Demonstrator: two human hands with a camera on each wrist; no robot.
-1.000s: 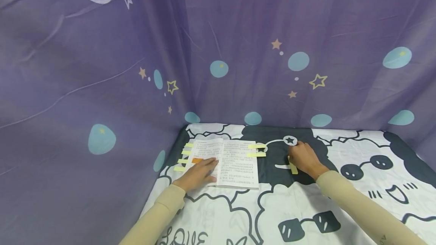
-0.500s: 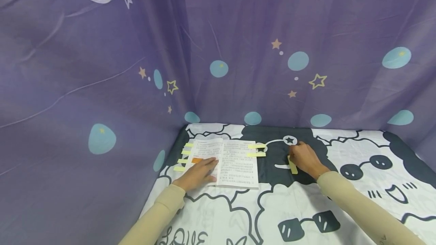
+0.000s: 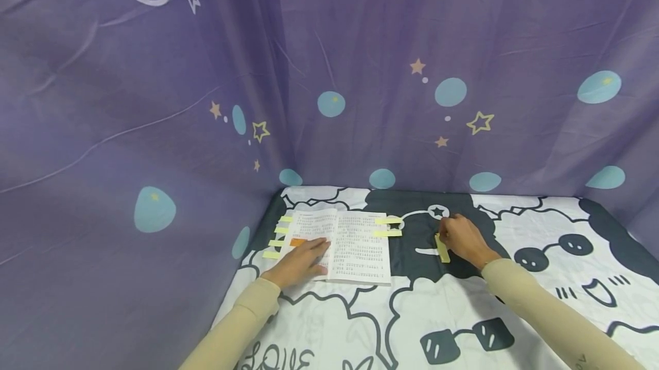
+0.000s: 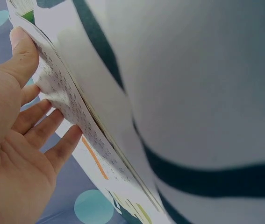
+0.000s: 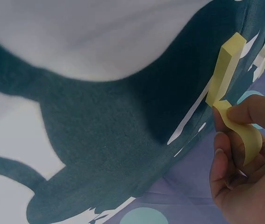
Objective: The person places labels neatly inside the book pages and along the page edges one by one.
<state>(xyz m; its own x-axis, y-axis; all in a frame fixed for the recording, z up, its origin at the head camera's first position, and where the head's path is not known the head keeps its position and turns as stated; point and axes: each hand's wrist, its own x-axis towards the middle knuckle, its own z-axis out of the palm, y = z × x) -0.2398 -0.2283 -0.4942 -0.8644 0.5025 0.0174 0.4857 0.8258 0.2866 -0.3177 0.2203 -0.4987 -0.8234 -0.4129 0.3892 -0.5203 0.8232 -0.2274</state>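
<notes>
The right hand sits right of centre in the head view, its fingers curled and pinching one pale yellow paper sticky strip, which bends up from the end of a thick pale yellow pad of sticky strips. That pad lies on the dark patch of the black-and-white cartoon-print cloth surface, just left of the hand, touching it.

The left hand lies flat at lower centre-left, fingers straight and slightly spread, pressing down the left page of an open white paperback book of printed text. In the left wrist view the thumb rests against the page edge. An orange rectangular sticky tab sits on that page just above the fingertips. Four yellow paper tabs stick out from the book's left edge, and two more yellow paper tabs jut from its right edge, between the book and the right hand.

Both forearms wear beige sleeves. Behind and to the left hangs a purple fabric backdrop with blue dots and stars.
</notes>
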